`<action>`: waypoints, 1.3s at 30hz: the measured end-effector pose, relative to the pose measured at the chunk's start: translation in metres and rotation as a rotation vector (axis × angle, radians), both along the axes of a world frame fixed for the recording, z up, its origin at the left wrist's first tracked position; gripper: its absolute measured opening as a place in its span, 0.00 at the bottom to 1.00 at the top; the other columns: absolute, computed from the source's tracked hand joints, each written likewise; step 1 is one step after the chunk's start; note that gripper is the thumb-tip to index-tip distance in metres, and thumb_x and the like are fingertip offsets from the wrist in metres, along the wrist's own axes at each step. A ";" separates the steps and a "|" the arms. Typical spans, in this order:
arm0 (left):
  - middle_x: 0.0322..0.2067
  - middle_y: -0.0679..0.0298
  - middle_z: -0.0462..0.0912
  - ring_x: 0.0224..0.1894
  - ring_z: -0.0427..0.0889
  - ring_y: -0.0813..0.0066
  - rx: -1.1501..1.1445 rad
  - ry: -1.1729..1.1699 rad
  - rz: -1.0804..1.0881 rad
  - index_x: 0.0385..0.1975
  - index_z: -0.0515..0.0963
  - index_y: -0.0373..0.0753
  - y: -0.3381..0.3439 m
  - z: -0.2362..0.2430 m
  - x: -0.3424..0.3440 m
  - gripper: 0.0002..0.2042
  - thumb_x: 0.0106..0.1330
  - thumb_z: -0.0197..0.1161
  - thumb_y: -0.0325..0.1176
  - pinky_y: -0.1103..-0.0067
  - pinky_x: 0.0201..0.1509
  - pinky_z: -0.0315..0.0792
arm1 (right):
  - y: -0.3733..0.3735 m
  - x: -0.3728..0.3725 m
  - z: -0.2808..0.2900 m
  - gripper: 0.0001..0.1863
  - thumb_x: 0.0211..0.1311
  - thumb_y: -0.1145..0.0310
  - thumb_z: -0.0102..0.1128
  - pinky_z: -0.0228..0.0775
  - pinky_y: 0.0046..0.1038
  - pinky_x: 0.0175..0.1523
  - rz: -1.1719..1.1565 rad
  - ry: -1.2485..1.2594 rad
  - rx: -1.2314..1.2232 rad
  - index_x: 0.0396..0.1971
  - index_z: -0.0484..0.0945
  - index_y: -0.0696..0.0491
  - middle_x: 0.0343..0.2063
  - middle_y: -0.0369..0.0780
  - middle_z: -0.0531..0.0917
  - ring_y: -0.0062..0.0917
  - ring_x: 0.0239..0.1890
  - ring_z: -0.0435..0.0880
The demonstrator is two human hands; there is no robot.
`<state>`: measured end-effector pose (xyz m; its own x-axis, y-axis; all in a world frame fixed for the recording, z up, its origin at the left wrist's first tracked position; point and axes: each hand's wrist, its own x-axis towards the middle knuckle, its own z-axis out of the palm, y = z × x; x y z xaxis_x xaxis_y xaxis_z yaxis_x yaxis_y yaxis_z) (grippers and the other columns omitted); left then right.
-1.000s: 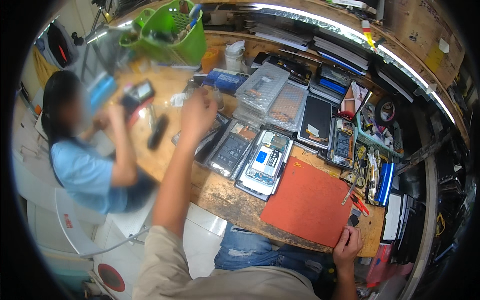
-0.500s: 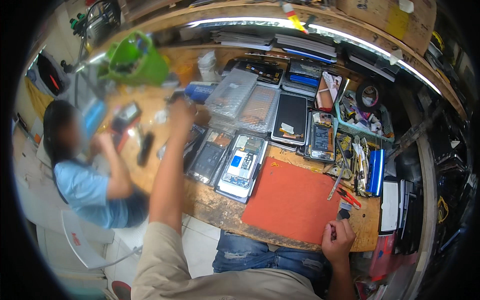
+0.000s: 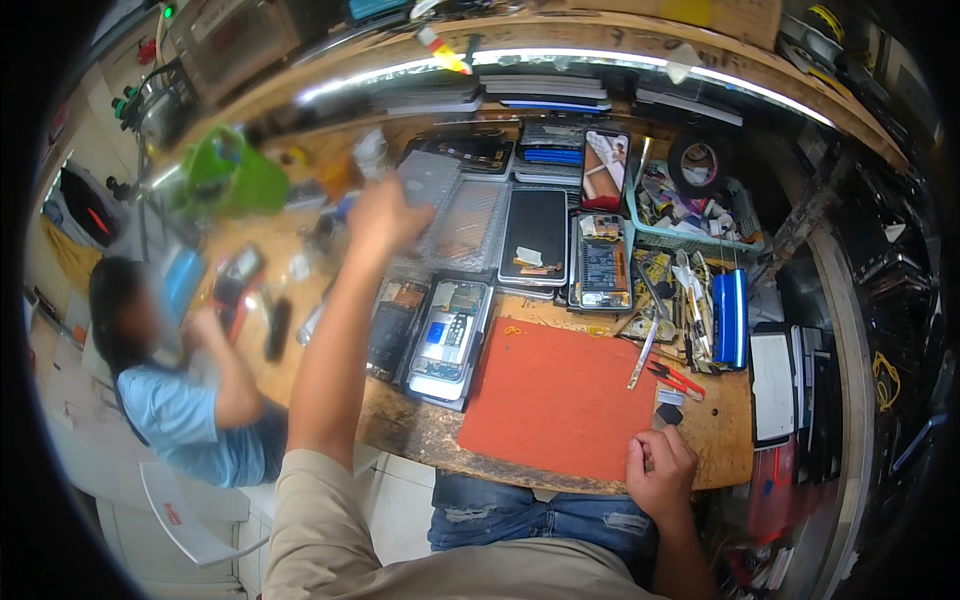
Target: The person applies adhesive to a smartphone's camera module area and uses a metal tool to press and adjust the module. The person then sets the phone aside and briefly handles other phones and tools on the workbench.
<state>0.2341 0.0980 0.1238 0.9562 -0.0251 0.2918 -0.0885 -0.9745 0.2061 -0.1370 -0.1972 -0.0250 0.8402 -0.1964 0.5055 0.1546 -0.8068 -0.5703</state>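
Observation:
My left hand (image 3: pixel 385 215) is stretched far over the bench, above the left edge of the bubble-wrap sleeves (image 3: pixel 468 222). It is smeared by motion, so I cannot make out its fingers or anything in them. Below its forearm lie an opened phone (image 3: pixel 447 335) with a silvery inside and a dark phone part in a clear bag (image 3: pixel 398 325). My right hand (image 3: pixel 662 467) rests at the right front edge of the red mat (image 3: pixel 560 400), its fingers curled in. Whatever they may hold is hidden. Just beyond its knuckles lies a small black piece (image 3: pixel 669 413).
Red-handled cutters (image 3: pixel 677 378), tweezers (image 3: pixel 645 352) and a blue case (image 3: pixel 730 318) lie right of the mat. Behind them stands a basket of small parts (image 3: pixel 700 235). A green bin (image 3: pixel 235 175) is at far left, near another person (image 3: pixel 190 400) seated at the bench.
My left hand has moved rightward, from beside a blue item to over the bubble-wrap sleeves. My right hand stays at the mat's edge. The whole view has shifted slightly.

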 end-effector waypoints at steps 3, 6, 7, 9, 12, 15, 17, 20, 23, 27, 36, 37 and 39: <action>0.53 0.35 0.88 0.58 0.89 0.43 -0.083 -0.140 0.022 0.63 0.81 0.26 0.011 0.013 -0.001 0.39 0.56 0.75 0.51 0.59 0.66 0.80 | -0.001 -0.001 -0.001 0.05 0.60 0.81 0.71 0.72 0.36 0.30 0.011 -0.006 0.011 0.32 0.82 0.56 0.26 0.41 0.79 0.34 0.24 0.82; 0.52 0.37 0.90 0.56 0.90 0.45 -0.272 -0.221 -0.019 0.62 0.82 0.25 0.031 0.031 0.002 0.38 0.57 0.74 0.51 0.62 0.63 0.80 | -0.002 -0.001 0.000 0.05 0.60 0.80 0.71 0.72 0.36 0.30 0.031 0.001 0.015 0.31 0.82 0.56 0.26 0.40 0.79 0.35 0.24 0.82; 0.53 0.37 0.89 0.56 0.91 0.46 -0.288 -0.158 0.001 0.62 0.81 0.26 0.037 0.037 0.004 0.39 0.57 0.73 0.51 0.62 0.63 0.80 | -0.002 0.000 0.001 0.06 0.60 0.80 0.71 0.72 0.36 0.30 0.041 -0.004 0.017 0.31 0.82 0.56 0.26 0.40 0.79 0.35 0.24 0.82; 0.54 0.37 0.89 0.57 0.90 0.46 -0.271 -0.170 0.010 0.62 0.81 0.26 0.041 0.037 0.006 0.38 0.57 0.73 0.51 0.63 0.63 0.80 | -0.002 0.001 0.002 0.06 0.60 0.80 0.71 0.72 0.36 0.30 0.056 -0.005 0.017 0.31 0.82 0.56 0.26 0.40 0.79 0.35 0.24 0.82; 0.55 0.36 0.89 0.59 0.89 0.44 -0.225 -0.160 -0.021 0.64 0.79 0.26 0.039 0.027 0.006 0.39 0.57 0.73 0.50 0.63 0.66 0.79 | -0.002 0.000 0.002 0.06 0.59 0.79 0.72 0.73 0.38 0.32 0.060 0.020 0.030 0.32 0.83 0.55 0.27 0.41 0.80 0.38 0.26 0.83; 0.58 0.35 0.86 0.63 0.86 0.42 -0.126 0.013 -0.023 0.70 0.74 0.27 0.029 0.010 0.005 0.44 0.57 0.74 0.52 0.62 0.69 0.77 | -0.003 -0.004 0.001 0.06 0.59 0.77 0.73 0.76 0.42 0.35 0.050 0.045 0.063 0.34 0.83 0.54 0.29 0.43 0.81 0.43 0.30 0.84; 0.62 0.32 0.83 0.65 0.85 0.40 -0.032 0.109 -0.004 0.73 0.72 0.29 0.021 -0.004 0.003 0.46 0.57 0.75 0.53 0.61 0.70 0.77 | -0.003 -0.005 0.000 0.06 0.59 0.77 0.73 0.76 0.42 0.34 0.046 0.040 0.066 0.34 0.83 0.54 0.29 0.43 0.81 0.43 0.30 0.84; 0.67 0.29 0.76 0.68 0.81 0.37 0.034 0.142 0.030 0.78 0.66 0.32 0.010 -0.018 0.002 0.51 0.57 0.75 0.56 0.58 0.72 0.76 | -0.004 -0.006 -0.001 0.06 0.59 0.77 0.73 0.76 0.43 0.34 0.050 0.029 0.057 0.34 0.83 0.54 0.30 0.43 0.81 0.44 0.30 0.84; 0.66 0.31 0.77 0.68 0.81 0.37 0.056 0.058 0.052 0.78 0.66 0.32 0.005 -0.021 -0.002 0.51 0.57 0.75 0.56 0.57 0.71 0.76 | -0.004 -0.005 0.000 0.06 0.59 0.77 0.73 0.76 0.43 0.34 0.059 0.023 0.055 0.34 0.83 0.54 0.29 0.43 0.81 0.44 0.30 0.84; 0.63 0.38 0.80 0.65 0.81 0.39 0.142 -0.266 -0.116 0.73 0.71 0.33 0.000 -0.021 -0.021 0.43 0.61 0.77 0.50 0.55 0.70 0.75 | -0.003 -0.004 0.002 0.06 0.59 0.77 0.73 0.75 0.43 0.34 0.054 0.031 0.043 0.33 0.83 0.54 0.29 0.43 0.80 0.43 0.30 0.84; 0.46 0.53 0.84 0.51 0.85 0.50 0.348 -0.294 -0.609 0.57 0.80 0.37 -0.019 -0.077 -0.067 0.21 0.62 0.66 0.22 0.61 0.57 0.79 | -0.004 -0.004 0.001 0.06 0.58 0.77 0.73 0.76 0.42 0.35 0.057 0.032 0.045 0.33 0.83 0.54 0.29 0.43 0.80 0.43 0.30 0.84; 0.45 0.54 0.84 0.50 0.85 0.51 0.314 -0.302 -0.614 0.55 0.81 0.37 -0.017 -0.079 -0.065 0.21 0.61 0.65 0.20 0.62 0.56 0.79 | -0.004 -0.004 0.001 0.06 0.59 0.77 0.73 0.76 0.42 0.35 0.059 0.027 0.044 0.33 0.83 0.54 0.29 0.43 0.80 0.43 0.30 0.84; 0.42 0.56 0.85 0.47 0.86 0.50 0.250 -0.347 -0.615 0.51 0.83 0.38 -0.012 -0.078 -0.062 0.16 0.63 0.64 0.20 0.62 0.53 0.81 | -0.004 -0.004 0.002 0.06 0.59 0.77 0.73 0.76 0.42 0.35 0.060 0.033 0.034 0.34 0.83 0.54 0.29 0.43 0.81 0.43 0.30 0.84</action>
<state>0.1725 0.0860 0.0461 0.6024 -0.6306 0.4893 -0.6520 -0.7424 -0.1541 -0.1408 -0.2009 -0.0234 0.8671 -0.1616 0.4712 0.1831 -0.7763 -0.6032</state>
